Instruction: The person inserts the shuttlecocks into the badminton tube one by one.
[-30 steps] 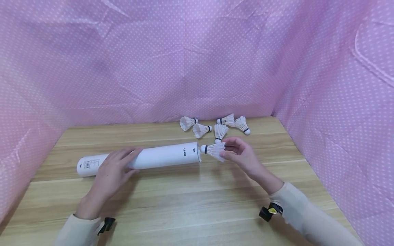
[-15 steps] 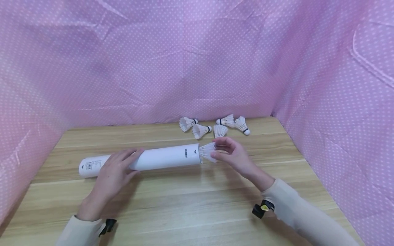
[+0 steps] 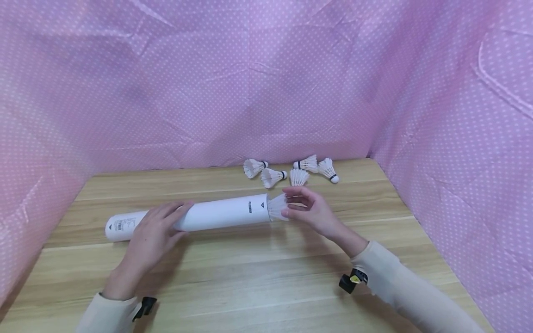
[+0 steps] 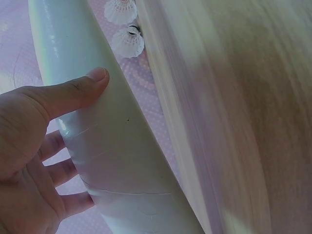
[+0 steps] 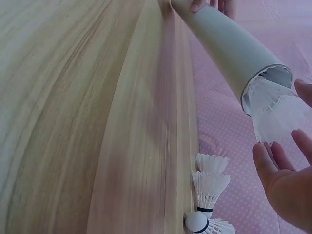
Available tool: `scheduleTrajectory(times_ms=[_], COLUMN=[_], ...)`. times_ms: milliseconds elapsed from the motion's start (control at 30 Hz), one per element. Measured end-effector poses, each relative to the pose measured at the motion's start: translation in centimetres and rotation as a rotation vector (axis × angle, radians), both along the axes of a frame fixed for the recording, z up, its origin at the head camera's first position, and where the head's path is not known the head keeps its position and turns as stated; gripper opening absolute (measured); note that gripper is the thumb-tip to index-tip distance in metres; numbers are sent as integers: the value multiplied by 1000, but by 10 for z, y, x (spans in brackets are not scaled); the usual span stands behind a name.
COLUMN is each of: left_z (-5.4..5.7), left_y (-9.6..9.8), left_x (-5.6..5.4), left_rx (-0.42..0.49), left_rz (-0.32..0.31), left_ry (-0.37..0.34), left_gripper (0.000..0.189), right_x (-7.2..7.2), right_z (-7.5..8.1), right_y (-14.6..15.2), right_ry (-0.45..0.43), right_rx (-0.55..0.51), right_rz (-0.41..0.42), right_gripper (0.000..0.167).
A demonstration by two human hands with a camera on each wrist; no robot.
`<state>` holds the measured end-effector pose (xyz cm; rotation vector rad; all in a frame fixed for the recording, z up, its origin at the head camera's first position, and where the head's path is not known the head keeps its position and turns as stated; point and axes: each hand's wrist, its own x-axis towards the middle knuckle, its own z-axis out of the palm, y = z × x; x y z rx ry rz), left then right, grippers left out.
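A long white shuttlecock tube lies across the middle in the head view, its open end to the right. My left hand grips it around the left half, thumb on one side and fingers on the other, as the left wrist view shows. At the open end, a white feather shuttlecock is partly inside, cork first, with the feather skirt sticking out. My right hand holds that skirt by its rim, thumb and fingertips on opposite sides. The cork is hidden within the tube.
Several loose shuttlecocks lie along the back of the wooden table, among them a left one, one standing near my right fingers and a right one. Pink dotted cloth hangs behind and at both sides.
My right hand has moved left, carrying the shuttlecock from just outside the tube's mouth to partly inside it. My left hand and the tube have stayed almost still.
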<state>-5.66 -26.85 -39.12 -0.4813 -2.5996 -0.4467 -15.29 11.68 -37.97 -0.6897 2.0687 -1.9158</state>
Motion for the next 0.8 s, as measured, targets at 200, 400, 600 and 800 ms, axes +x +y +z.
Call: scheduleTrajectory(times_ms=[200,400,600,800], left_z=[-1,0,2,2], left_y=[0,1,2,3], left_x=[-1,-1,-1,-2], left_rx=[3,3,0,11], left_rz=[-1,-4,1,1], left_ry=[-3,-2,-1,-5], left_gripper=[86,88,89,88], right_x=[0,0,1,2], right_z=[-1,-2,-4,-6], right_y=[1,-2,-6,-11], right_ry=[3,19,25,26], right_rx=[-55,-97,-99,-90], right_rz=[27,5,-26,-48], right_gripper=[56,51,49,48])
